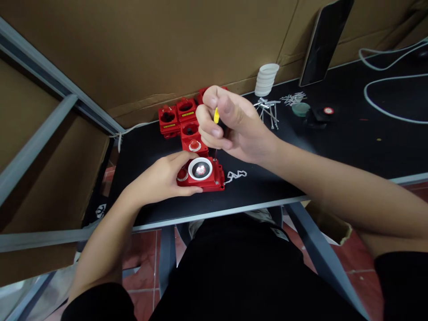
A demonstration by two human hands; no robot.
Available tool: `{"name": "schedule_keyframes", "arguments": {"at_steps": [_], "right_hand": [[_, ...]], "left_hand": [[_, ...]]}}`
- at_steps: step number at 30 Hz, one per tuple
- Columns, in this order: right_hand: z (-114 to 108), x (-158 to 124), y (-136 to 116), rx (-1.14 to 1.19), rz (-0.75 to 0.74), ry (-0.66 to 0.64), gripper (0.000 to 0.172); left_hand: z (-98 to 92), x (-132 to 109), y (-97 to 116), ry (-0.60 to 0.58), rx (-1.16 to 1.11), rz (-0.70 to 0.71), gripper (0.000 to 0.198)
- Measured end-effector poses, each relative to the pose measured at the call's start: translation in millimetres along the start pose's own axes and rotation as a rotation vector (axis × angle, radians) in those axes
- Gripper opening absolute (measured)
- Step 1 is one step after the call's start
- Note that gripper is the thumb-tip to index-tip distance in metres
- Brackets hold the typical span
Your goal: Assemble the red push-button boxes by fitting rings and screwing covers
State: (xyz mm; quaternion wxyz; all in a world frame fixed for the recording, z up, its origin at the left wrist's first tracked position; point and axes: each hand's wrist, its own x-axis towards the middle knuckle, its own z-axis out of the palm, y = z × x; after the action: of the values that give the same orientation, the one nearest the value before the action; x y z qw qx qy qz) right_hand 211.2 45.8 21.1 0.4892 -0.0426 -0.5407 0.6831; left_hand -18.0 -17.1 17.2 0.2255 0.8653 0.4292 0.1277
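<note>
My left hand is closed around the left end of a red box-shaped device, holding it flat on the black table. A white ring surrounds a dark, glossy round centre on its top face. My right hand grips a screwdriver with a yellow-and-black handle, most of it hidden by my fingers. The thin shaft points down at a screw in the device's far right corner. A pale chain trails from the device's right side.
Several more red housings stand behind the device, against the cardboard wall. A stack of white rings, long screws, smaller screws, a greenish dish and a dark leaning panel are farther right.
</note>
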Motion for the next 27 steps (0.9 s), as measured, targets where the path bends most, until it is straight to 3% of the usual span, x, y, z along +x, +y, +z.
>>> {"name": "schedule_keyframes", "arguments": {"at_steps": [6, 12, 21, 27], "right_hand": [[2.5, 0.6, -0.8, 0.012, -0.013, 0.059, 0.058], [-4.6, 5.4, -4.9, 0.069, 0.053, -0.059, 0.074], [-1.3, -2.0, -2.0, 0.084, -0.026, -0.037, 0.058], [-6.3, 4.8, -1.5, 0.069, 0.059, -0.039, 0.071]], "left_hand": [[-0.2, 0.2, 0.8, 0.006, 0.015, -0.007, 0.067], [-0.6, 0.0, 0.7, 0.005, 0.012, -0.002, 0.068], [-0.2, -1.1, -0.1, -0.012, 0.001, -0.028, 0.069], [0.8, -0.8, -0.1, -0.002, -0.012, -0.033, 0.072]]}}
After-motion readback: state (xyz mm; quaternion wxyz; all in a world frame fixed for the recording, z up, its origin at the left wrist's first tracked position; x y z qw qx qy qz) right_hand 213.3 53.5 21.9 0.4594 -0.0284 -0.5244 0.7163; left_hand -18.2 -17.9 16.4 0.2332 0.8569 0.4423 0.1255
